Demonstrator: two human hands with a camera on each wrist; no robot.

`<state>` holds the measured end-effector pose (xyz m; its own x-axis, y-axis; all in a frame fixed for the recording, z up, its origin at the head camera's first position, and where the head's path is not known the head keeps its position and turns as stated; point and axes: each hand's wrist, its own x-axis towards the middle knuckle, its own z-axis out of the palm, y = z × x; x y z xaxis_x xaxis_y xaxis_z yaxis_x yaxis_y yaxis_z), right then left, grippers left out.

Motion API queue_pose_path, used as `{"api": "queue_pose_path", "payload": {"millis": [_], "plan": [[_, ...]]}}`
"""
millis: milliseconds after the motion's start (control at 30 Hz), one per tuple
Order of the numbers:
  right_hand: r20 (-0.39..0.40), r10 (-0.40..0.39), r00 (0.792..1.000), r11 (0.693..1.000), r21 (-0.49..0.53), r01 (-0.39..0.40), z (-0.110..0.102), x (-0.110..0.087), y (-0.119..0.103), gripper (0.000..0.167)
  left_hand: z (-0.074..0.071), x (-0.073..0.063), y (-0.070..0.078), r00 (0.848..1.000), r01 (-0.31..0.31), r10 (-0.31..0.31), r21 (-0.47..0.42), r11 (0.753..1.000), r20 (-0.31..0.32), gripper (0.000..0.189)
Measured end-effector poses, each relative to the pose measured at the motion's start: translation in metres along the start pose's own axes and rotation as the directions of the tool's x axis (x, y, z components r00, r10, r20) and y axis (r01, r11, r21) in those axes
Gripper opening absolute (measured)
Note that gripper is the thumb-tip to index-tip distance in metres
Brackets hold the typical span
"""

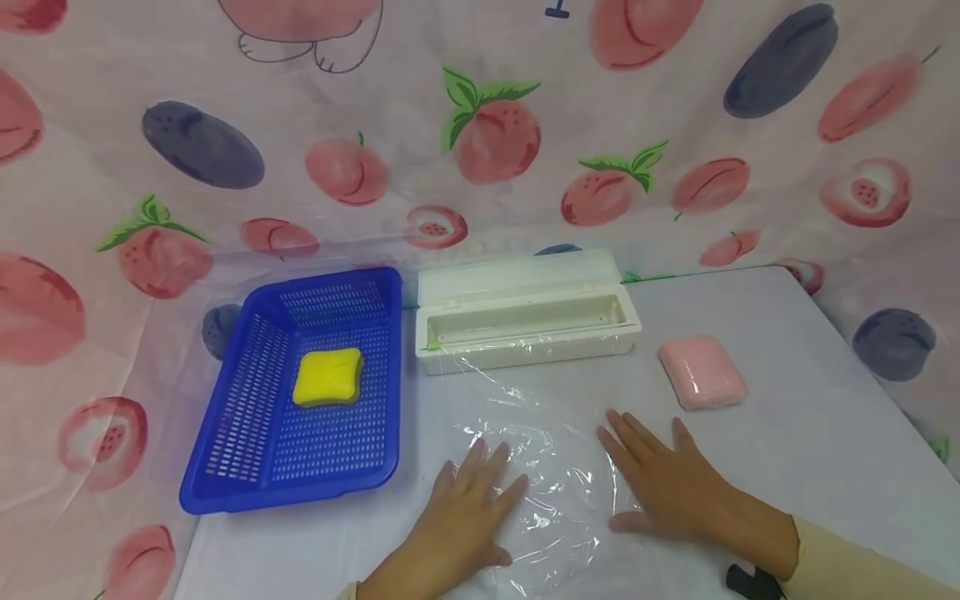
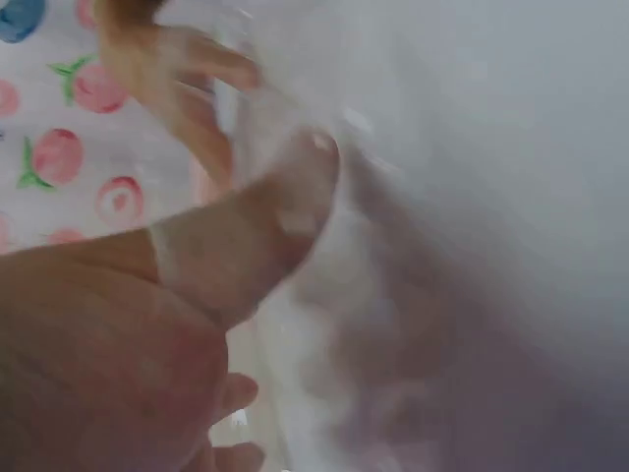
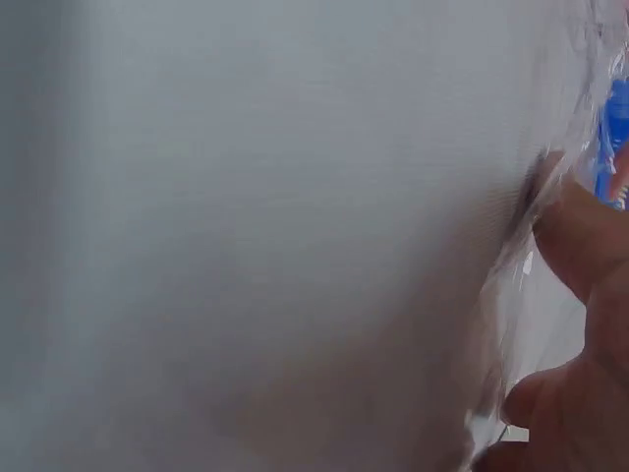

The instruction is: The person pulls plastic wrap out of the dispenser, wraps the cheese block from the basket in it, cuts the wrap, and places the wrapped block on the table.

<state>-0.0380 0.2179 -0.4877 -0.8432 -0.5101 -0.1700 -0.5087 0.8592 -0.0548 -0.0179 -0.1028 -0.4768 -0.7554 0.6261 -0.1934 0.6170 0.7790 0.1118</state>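
Note:
A sheet of clear plastic film [image 1: 551, 492] lies wrinkled and shiny on the white table, its far part reaching toward a white film dispenser box [image 1: 525, 358] with a raised lid. My left hand [image 1: 465, 517] rests on the film's left side with fingers spread. On the right side, my right hand [image 1: 671, 487] touches the film, also with spread fingers. A pink block [image 1: 702, 372], glossy as if wrapped, sits beyond the right hand. The left wrist view has my left thumb [image 2: 285, 197] close up; the right wrist view catches film bunched beside my right fingers [image 3: 580, 236].
At the left stands a blue perforated basket [image 1: 393, 400] with a yellow sponge [image 1: 327, 377] inside. A fruit-printed cloth [image 1: 510, 200] hangs behind the table [image 1: 810, 400]. A small black object [image 1: 750, 582] lies partly under the right sleeve [image 1: 847, 554].

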Motion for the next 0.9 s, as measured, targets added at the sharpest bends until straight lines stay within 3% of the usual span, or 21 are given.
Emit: {"api": "queue_pose_path", "payload": {"millis": [100,233,467,700,900], "plan": [[0.046,0.024,0.999,1.000,0.004,-0.024,-0.001,-0.003,0.001,0.117,0.007,0.001,-0.009,0.993,0.059,-0.056,-0.027,0.998,0.105,0.105],[0.074,0.044,0.996,0.999,0.018,-0.045,-0.001,-0.004,0.002,0.121,0.011,0.001,-0.019,0.985,0.074,-0.063,-0.064,0.995,0.159,0.115],[0.084,0.060,0.995,0.998,0.007,-0.061,0.004,-0.005,0.006,0.126,0.015,-0.003,-0.030,0.989,0.057,-0.045,-0.081,0.995,0.144,0.119],[0.104,0.080,0.991,0.996,0.018,-0.083,0.005,-0.006,0.009,0.133,0.018,-0.007,-0.039,0.987,0.118,-0.102,-0.132,0.984,0.124,0.120],[0.074,0.082,0.994,0.996,0.025,-0.084,0.004,-0.009,0.013,0.137,0.019,-0.007,-0.043,0.985,0.124,-0.104,-0.151,0.981,0.136,0.122]]}}
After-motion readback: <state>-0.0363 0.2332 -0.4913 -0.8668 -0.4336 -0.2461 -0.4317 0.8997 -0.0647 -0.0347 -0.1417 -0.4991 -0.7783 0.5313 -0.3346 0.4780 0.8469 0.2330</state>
